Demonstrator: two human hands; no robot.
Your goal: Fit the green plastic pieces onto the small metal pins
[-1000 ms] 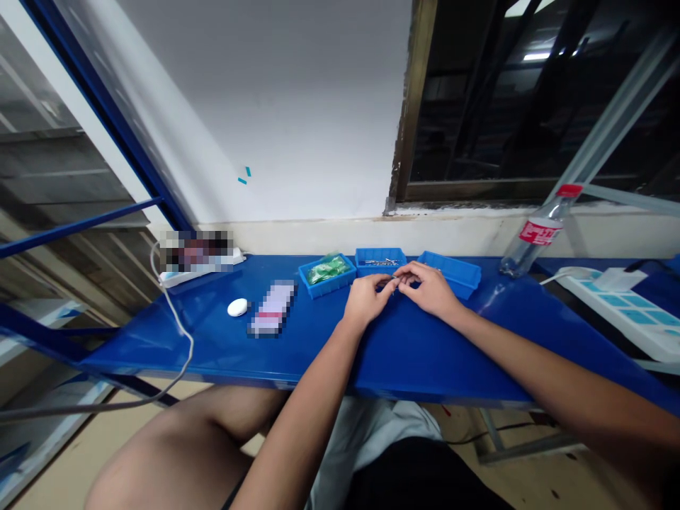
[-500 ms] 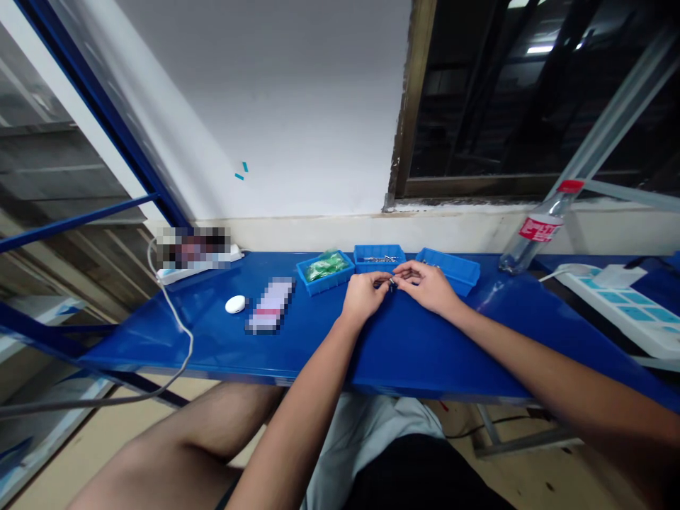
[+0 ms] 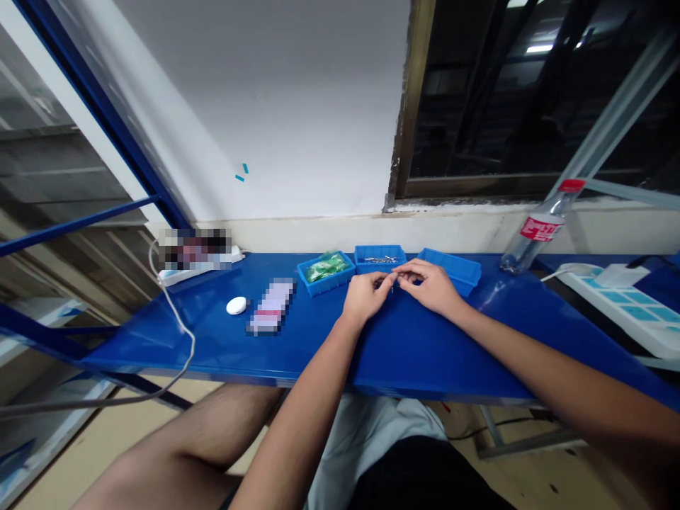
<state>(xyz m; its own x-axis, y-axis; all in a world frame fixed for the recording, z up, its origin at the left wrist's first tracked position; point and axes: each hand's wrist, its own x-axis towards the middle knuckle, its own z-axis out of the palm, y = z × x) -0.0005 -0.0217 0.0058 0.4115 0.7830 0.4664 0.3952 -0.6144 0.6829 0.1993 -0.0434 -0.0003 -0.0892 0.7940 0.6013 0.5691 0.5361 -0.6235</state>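
Observation:
My left hand [image 3: 365, 295] and my right hand [image 3: 426, 285] meet fingertip to fingertip over the blue table. Both are closed in a pinch around a small metallic piece [image 3: 393, 286], mostly hidden by the fingers and too small to name. Just behind the hands is a blue bin [image 3: 363, 266] with thin silvery metal parts [image 3: 383, 260] in it. To its left, another blue bin [image 3: 330, 286] holds green plastic packets [image 3: 326, 265]. A third blue bin [image 3: 461, 275] stands behind my right hand, which partly covers it.
On the left of the table [image 3: 212, 340] lie a blurred-out phone [image 3: 273, 306], a white rounded case [image 3: 236, 305] and a power strip [image 3: 202, 266] with a cable. A plastic bottle [image 3: 536, 230] with a red cap and a larger power strip [image 3: 627, 308] are on the right.
The fingers have shifted slightly around the small piece, and less of it shows now. The bins and other objects keep their places.

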